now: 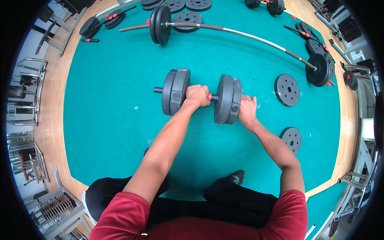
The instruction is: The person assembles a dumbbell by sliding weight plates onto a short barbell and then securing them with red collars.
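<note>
Bright, even indoor light, soft faint shadows, sharp centre; strong fisheye bending and black vignette at rim.

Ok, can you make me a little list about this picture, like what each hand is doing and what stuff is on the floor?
Place: gym room with a teal floor mat
Left hand: wrapped around the handle of the dumbbell, between its plates
Right hand: at the dumbbell's right end, against the outer plate
Dumbbell: lying on the mat, black plates on both ends, bit of red grip showing
Behind it: long barbell lying on the mat
Right of it: two loose black plates
Far edge: more loose plates
</note>
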`<action>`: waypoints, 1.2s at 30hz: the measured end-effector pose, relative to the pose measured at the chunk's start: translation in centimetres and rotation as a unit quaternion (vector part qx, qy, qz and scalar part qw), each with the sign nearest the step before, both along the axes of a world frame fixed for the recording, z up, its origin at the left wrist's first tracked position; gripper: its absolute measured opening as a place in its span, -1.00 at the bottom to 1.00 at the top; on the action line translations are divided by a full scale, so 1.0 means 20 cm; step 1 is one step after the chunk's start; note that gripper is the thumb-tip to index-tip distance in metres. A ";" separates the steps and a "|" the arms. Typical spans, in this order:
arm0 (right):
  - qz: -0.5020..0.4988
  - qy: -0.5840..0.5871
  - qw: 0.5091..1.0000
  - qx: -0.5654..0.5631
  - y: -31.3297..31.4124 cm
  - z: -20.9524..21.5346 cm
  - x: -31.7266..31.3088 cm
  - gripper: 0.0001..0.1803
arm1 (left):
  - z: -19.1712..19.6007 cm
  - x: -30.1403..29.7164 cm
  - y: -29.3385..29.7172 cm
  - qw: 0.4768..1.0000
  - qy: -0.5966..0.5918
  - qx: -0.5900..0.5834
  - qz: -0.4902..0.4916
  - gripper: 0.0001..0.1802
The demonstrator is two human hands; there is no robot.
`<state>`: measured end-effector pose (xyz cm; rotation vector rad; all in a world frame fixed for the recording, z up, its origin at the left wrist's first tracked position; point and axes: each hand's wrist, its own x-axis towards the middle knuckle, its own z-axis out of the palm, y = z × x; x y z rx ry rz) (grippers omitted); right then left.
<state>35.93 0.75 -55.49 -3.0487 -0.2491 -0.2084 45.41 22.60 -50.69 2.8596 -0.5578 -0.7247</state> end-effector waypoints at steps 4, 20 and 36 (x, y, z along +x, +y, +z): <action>0.033 0.005 0.999 0.018 -0.05 -0.03 0.05 -0.74 | 0.00 0.02 -0.01 1.000 0.002 0.020 -0.001 -0.77; 0.023 0.256 0.966 0.038 -0.10 0.07 0.24 -0.73 | -0.07 0.02 -0.01 0.998 -0.052 -0.027 0.020 -0.87; 0.064 0.400 0.898 0.172 -0.11 0.13 0.33 -0.38 | -0.08 -0.01 -0.01 0.996 -0.088 -0.008 0.014 -0.89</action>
